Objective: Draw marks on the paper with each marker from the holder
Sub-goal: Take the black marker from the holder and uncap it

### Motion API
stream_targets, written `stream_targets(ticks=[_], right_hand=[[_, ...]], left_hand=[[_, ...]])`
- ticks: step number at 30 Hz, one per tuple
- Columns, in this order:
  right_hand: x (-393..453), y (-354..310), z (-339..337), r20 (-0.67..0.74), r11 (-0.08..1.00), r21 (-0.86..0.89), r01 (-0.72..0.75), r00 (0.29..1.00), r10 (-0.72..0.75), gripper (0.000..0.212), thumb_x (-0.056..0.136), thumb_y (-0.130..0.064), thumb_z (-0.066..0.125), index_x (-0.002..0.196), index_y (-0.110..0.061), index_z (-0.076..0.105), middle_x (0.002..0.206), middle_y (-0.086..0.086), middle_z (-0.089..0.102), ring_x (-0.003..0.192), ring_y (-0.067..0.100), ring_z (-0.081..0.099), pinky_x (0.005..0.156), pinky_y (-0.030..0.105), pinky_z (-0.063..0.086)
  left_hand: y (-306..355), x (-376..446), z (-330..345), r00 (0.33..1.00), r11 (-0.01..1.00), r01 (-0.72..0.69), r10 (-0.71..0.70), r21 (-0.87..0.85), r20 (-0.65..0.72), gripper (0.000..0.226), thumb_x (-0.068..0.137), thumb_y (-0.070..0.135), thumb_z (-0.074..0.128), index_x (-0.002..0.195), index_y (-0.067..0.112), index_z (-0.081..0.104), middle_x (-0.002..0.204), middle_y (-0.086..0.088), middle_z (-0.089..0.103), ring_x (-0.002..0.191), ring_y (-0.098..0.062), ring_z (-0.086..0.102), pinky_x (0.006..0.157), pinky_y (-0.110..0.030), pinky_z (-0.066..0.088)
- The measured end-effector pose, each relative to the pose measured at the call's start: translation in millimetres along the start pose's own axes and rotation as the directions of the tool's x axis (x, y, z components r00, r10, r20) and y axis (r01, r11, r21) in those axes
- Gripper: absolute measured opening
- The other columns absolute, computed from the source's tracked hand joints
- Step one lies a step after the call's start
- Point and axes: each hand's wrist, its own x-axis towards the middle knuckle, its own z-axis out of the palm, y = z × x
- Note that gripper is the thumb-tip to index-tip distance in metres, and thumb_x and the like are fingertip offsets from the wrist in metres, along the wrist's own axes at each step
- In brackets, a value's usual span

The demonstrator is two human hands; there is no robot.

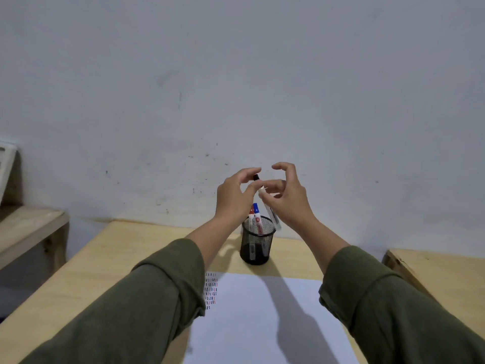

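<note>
At the centre of the frame a white-barrelled marker is held up in the air above the holder, slanting from upper left to lower right. The right hand pinches its upper barrel between thumb and curled fingers. The left hand pinches the black cap at the marker's top end, the other fingers arched clear. That two-handed hold suits pulling the cap off or pushing it on; whether cap and barrel are already apart is hard to tell, since the fingers cover the joint.

Directly below, the black mesh holder stands on the wooden table with two markers upright in it, a red-capped marker and a blue-capped marker leaning together.

Nearer the camera lies the white paper, with rows of short black, red and blue strokes near its upper left corner, so some marking is already done. Olive sleeves fill the lower corners.
</note>
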Motion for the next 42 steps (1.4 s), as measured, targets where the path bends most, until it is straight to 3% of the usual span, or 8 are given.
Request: stream_targets(ticks=[6,10,13,17,19,23,30,42], right_hand=[[-26.7,-25.6,-4.4,0.089,1.000,-0.008,-0.025,0.996,0.026,0.040,0.080,-0.019,0.069,0.113,-0.025,0.046,0.082,-0.008,0.071,0.073,0.002,0.064,0.064,0.006,0.043],[-42.9,-29.9,-13.8,0.127,0.993,-0.091,-0.069,0.989,0.081,0.033,0.078,-0.023,0.072,0.106,-0.026,0.055,0.081,0.001,0.073,0.069,0.011,0.061,0.064,0.022,0.044],[-51.9,-33.4,-23.5,0.091,0.992,-0.069,-0.109,0.989,0.116,0.031,0.076,-0.027,0.076,0.102,-0.021,0.060,0.076,0.000,0.072,0.063,0.010,0.063,0.063,0.018,0.046],[-59.7,-40.6,-31.3,0.058,0.976,0.149,-0.161,0.986,0.154,0.022,0.073,-0.022,0.078,0.091,-0.018,0.066,0.081,0.014,0.070,0.057,0.016,0.063,0.069,0.029,0.053],[-64.3,-45.8,-32.1,0.058,0.944,0.282,-0.173,0.985,0.163,0.014,0.075,-0.015,0.077,0.086,-0.015,0.068,0.073,0.011,0.067,0.055,0.015,0.061,0.066,0.029,0.053],[-74.7,-55.8,-27.3,0.137,0.881,0.427,-0.205,0.977,0.161,0.012,0.081,-0.010,0.070,0.093,-0.007,0.069,0.067,0.007,0.064,0.054,0.010,0.061,0.061,0.024,0.052],[-82.9,-52.3,-24.3,0.222,0.801,0.522,-0.293,0.954,0.204,0.016,0.090,-0.014,0.059,0.103,-0.006,0.065,0.075,0.010,0.068,0.055,0.011,0.063,0.057,0.020,0.051],[-84.6,-44.0,-13.1,0.318,0.752,0.562,-0.344,0.929,0.188,0.013,0.091,-0.015,0.057,0.097,-0.007,0.066,0.074,0.009,0.069,0.061,0.014,0.066,0.066,0.023,0.055]], left_hand=[[11.8,-19.0,-20.3,0.994,0.994,0.065,-0.072,-0.086,-0.087,0.011,0.087,0.014,0.060,0.092,0.019,0.068,0.080,0.006,0.068,0.076,-0.006,0.061,0.065,-0.001,0.041],[12.2,-32.8,-34.3,0.965,0.965,0.142,-0.184,-0.220,-0.185,0.010,0.088,0.015,0.059,0.091,0.022,0.066,0.085,0.002,0.068,0.080,-0.014,0.063,0.078,-0.022,0.048],[5.8,-42.7,-44.8,0.926,0.921,0.215,-0.298,-0.324,-0.231,0.008,0.089,0.015,0.058,0.090,0.021,0.063,0.086,-0.001,0.068,0.080,-0.016,0.064,0.077,-0.024,0.049],[-5.7,-57.9,-45.0,0.901,0.884,0.302,-0.387,-0.356,-0.196,0.008,0.090,0.022,0.058,0.092,0.016,0.062,0.085,-0.004,0.068,0.068,-0.009,0.062,0.069,-0.019,0.049],[-9.8,-63.4,-40.0,0.902,0.876,0.334,-0.404,-0.349,-0.152,0.014,0.090,0.027,0.057,0.092,0.015,0.064,0.079,-0.001,0.067,0.069,-0.012,0.060,0.078,-0.029,0.053],[-6.3,-71.6,-30.4,0.926,0.881,0.335,-0.374,-0.333,-0.060,0.015,0.088,0.035,0.058,0.076,0.027,0.060,0.075,0.006,0.067,0.072,-0.012,0.060,0.089,-0.037,0.051],[-1.6,-78.7,-35.5,0.977,0.931,0.202,-0.211,-0.303,0.003,0.020,0.092,0.020,0.054,0.082,0.035,0.063,0.085,0.003,0.068,0.081,-0.012,0.061,0.082,-0.031,0.048],[-7.0,-84.0,-38.8,0.993,0.992,0.119,-0.119,-0.048,0.005,0.022,0.097,0.028,0.043,0.087,0.019,0.060,0.067,0.008,0.052,0.064,-0.012,0.045,0.062,-0.024,0.037]])
